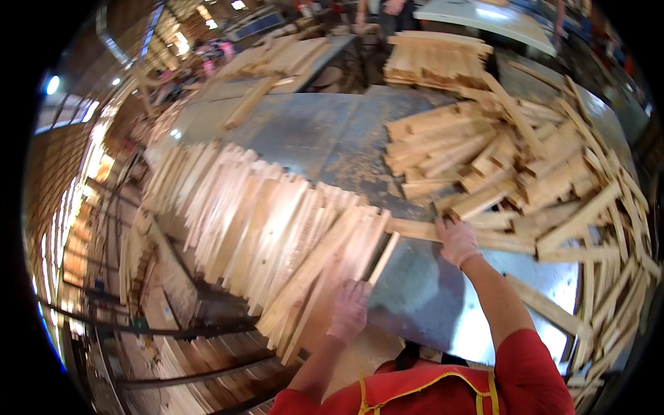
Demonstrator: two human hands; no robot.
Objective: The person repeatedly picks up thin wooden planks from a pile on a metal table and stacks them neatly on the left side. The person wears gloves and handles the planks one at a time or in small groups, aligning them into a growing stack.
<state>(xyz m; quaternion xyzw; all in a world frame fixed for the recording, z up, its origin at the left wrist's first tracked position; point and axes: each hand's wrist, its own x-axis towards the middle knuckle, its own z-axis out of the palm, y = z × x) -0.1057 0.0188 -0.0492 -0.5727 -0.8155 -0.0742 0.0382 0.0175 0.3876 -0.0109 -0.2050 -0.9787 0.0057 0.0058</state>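
Both my hands wear pale pinkish gloves. My left hand [349, 309] is at the near right end of a long row of wooden slats [256, 228]. Its fingers close on a narrow wooden strip [384, 259], which points away from me above the metal table. My right hand [457, 243] is further off and to the right, its fingers curled over a wooden slat [413, 229] lying crosswise on the table. One loose slat [315, 266] rests slantwise on top of the row. The left hand is slightly blurred, and its fingertips are partly hidden.
A jumbled heap of wooden pieces [515, 159] covers the table's right side. The grey metal table [290, 131] has sawdust scattered on it. A neat stack of slats [439, 61] stands at the back. Dark metal rails [200, 384] and more boards are at lower left. Someone stands at the far side.
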